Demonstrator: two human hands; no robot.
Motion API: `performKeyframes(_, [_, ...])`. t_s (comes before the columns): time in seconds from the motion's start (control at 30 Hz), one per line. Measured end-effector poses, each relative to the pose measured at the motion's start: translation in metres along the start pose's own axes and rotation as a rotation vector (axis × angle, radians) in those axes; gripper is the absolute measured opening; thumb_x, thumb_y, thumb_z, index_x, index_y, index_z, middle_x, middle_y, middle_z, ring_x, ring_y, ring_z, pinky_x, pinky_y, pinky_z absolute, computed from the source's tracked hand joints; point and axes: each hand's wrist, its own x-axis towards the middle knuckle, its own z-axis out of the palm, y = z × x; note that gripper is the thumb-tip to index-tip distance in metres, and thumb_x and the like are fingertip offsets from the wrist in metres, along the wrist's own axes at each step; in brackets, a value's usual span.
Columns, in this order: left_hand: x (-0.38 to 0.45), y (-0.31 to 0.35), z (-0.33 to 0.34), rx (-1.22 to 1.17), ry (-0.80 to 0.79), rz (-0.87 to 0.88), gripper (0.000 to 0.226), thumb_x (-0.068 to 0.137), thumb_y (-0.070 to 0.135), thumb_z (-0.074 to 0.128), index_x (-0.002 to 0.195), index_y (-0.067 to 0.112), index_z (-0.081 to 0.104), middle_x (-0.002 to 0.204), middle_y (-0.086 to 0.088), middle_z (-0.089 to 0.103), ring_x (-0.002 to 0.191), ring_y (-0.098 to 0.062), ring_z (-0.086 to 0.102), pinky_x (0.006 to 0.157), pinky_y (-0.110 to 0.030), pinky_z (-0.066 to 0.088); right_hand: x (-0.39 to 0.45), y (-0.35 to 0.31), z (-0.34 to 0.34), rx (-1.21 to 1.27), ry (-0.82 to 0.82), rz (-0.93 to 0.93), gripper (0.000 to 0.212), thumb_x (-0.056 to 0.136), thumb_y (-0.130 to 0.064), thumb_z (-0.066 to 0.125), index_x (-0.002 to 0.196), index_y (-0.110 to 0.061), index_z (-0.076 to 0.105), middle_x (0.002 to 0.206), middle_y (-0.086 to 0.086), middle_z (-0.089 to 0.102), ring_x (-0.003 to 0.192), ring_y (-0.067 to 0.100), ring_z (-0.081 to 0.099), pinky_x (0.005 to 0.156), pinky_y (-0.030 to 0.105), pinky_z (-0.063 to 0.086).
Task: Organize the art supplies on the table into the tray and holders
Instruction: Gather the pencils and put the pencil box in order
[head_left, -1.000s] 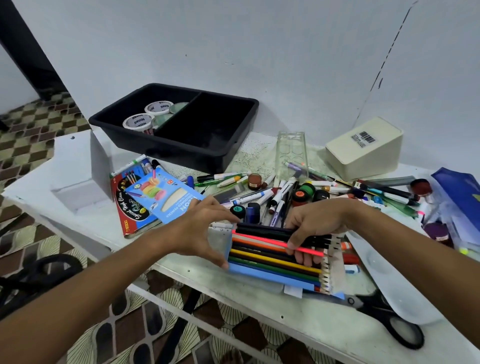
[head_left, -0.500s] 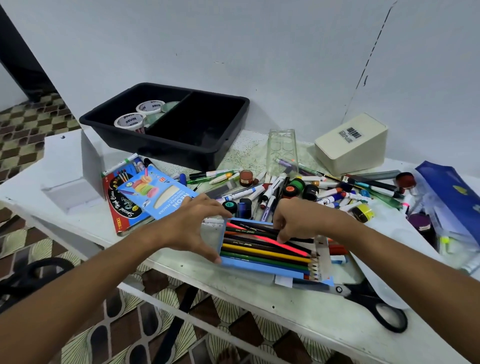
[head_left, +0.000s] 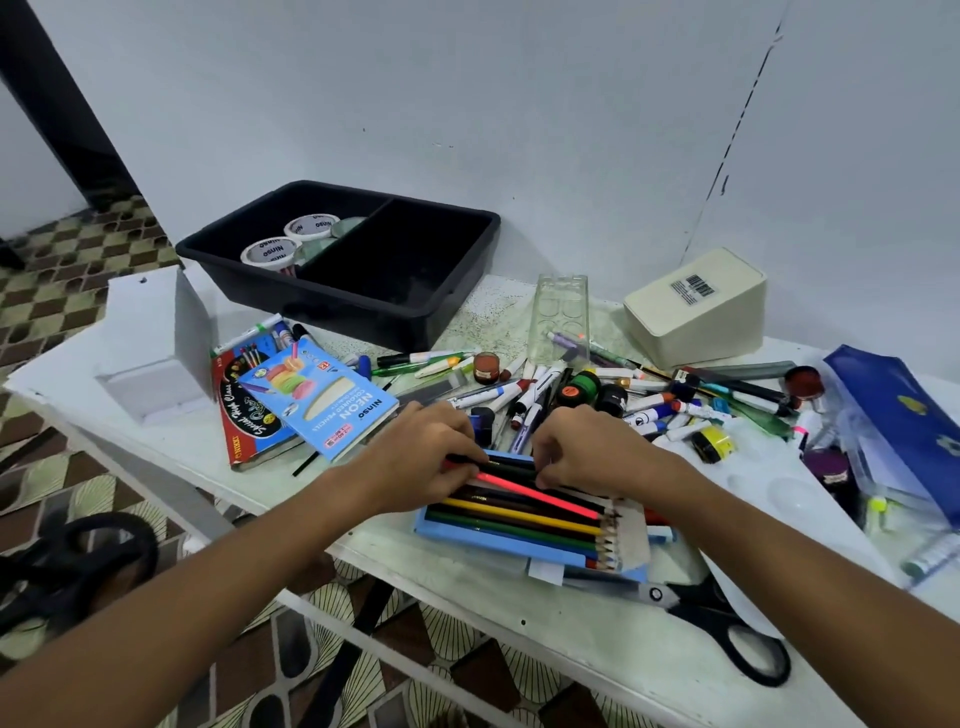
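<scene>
Head view, table: a white table (head_left: 571, 639) stands by a wall with art things spread all over it.
Pencil box: an open blue box of coloured pencils (head_left: 524, 519) lies near the front edge, at about 6 o'clock from the black tray.
Left hand: the left hand (head_left: 421, 457) has curled fingers pinching the end of a red pencil (head_left: 540, 493) at the box's 9 o'clock end.
Right hand: the right hand (head_left: 587, 452) has bent fingers pressing down on the dark pencils at the top of the box; if it grips one, I cannot tell.
Tray: the black tray (head_left: 374, 306) sits at the back, at 11 o'clock from the hands, with white tape rolls (head_left: 291, 241) in its left part.
Markers: a pile of markers and small jars (head_left: 613, 400) lies at 12 to 2 o'clock from the hands.
Holder: a cream box (head_left: 696, 306) lies on its side at 1 o'clock.
Scissors: black scissors (head_left: 722, 629) lie at 4 o'clock, touching the pencil box's corner.
Neon pack: a blue neon pencil pack (head_left: 322, 405) rests on a red box at 10 o'clock.
</scene>
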Motion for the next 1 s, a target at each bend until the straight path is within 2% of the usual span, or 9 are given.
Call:
performKeyframes(0.1, [0.001,0.003,0.000,-0.005,-0.014,-0.062,0.026,0.089,0.034,0.063,0.112,0.024,0.071,0.101,0.006,0.061,0.099,-0.010,0.049,0.083,-0.037,0.043,-0.001,0.002,0.000,0.004,0.021,-0.025,0.010,0.079,-0.030,0.076,0.080,-0.023,0.069,0.083,-0.009,0.060,0.081,0.015,0.060,0.068,0.032,0.052])
performKeyframes(0.23, [-0.008,0.006,-0.008,-0.104,0.058,-0.185,0.033,0.089,0.029,0.064,0.120,0.020,0.065,0.111,0.004,0.060,0.107,-0.011,0.047,0.089,-0.034,0.042,0.000,0.004,-0.003,0.076,0.039,-0.086,0.006,0.084,-0.023,0.070,0.088,-0.020,0.072,0.085,-0.008,0.064,0.081,0.011,0.061,0.072,0.033,0.054])
performKeyframes(0.43, [-0.044,-0.024,-0.034,-0.170,0.084,-0.324,0.056,0.072,0.050,0.051,0.121,0.025,0.063,0.113,0.007,0.059,0.107,-0.008,0.045,0.092,-0.037,0.042,0.000,-0.006,0.005,0.074,0.029,-0.196,0.010,0.088,-0.025,0.066,0.096,-0.021,0.070,0.093,-0.006,0.067,0.083,0.008,0.060,0.070,0.027,0.051])
performKeyframes(0.53, [-0.055,-0.032,-0.034,-0.161,-0.003,-0.266,0.063,0.071,0.058,0.054,0.126,0.028,0.059,0.124,0.008,0.056,0.117,-0.007,0.042,0.099,-0.035,0.038,-0.001,-0.014,0.018,0.027,0.081,-0.173,0.018,0.086,-0.032,0.068,0.100,-0.021,0.068,0.093,-0.005,0.065,0.082,0.011,0.058,0.070,0.030,0.050])
performKeyframes(0.63, [-0.054,-0.042,-0.029,-0.167,-0.095,-0.235,0.066,0.071,0.065,0.054,0.130,0.036,0.054,0.133,0.011,0.048,0.125,-0.006,0.038,0.103,-0.035,0.038,0.002,-0.019,0.021,0.050,0.040,-0.143,0.008,0.087,-0.022,0.068,0.094,-0.019,0.069,0.090,-0.006,0.063,0.078,0.007,0.056,0.062,0.019,0.042])
performKeyframes(0.73, [-0.051,-0.059,-0.029,-0.164,-0.105,-0.210,0.067,0.071,0.069,0.051,0.130,0.037,0.054,0.133,0.012,0.048,0.125,-0.004,0.037,0.104,-0.036,0.038,0.002,-0.021,0.018,0.058,0.001,-0.090,0.006,0.084,-0.014,0.069,0.085,-0.020,0.071,0.079,-0.013,0.060,0.073,0.002,0.056,0.064,0.020,0.045])
performKeyframes(0.87, [-0.051,-0.085,-0.037,-0.127,-0.116,-0.152,0.070,0.070,0.072,0.052,0.129,0.034,0.054,0.132,0.010,0.051,0.122,-0.003,0.038,0.102,-0.037,0.039,0.001,-0.028,0.022,-0.002,0.109,-0.009,0.006,0.085,-0.016,0.065,0.089,-0.021,0.068,0.079,-0.013,0.057,0.074,0.005,0.053,0.056,0.015,0.035])
performKeyframes(0.93, [-0.052,-0.100,-0.045,-0.083,-0.157,-0.131,0.083,0.064,0.080,0.052,0.132,0.034,0.052,0.135,0.011,0.050,0.124,-0.004,0.036,0.105,-0.036,0.037,0.001,-0.034,0.026,0.039,0.134,0.027,0.012,0.087,-0.020,0.066,0.099,-0.022,0.068,0.090,-0.009,0.060,0.080,0.007,0.054,0.061,0.018,0.038])
performKeyframes(1.0, [-0.053,-0.114,-0.053,-0.032,-0.231,-0.121,0.108,0.050,0.095,0.045,0.139,0.034,0.045,0.144,0.011,0.042,0.133,-0.007,0.029,0.110,-0.037,0.029,0.000,-0.039,0.029,0.038,0.123,0.057,0.019,0.089,-0.022,0.063,0.107,-0.023,0.068,0.095,-0.010,0.056,0.084,0.008,0.052,0.070,0.023,0.043])
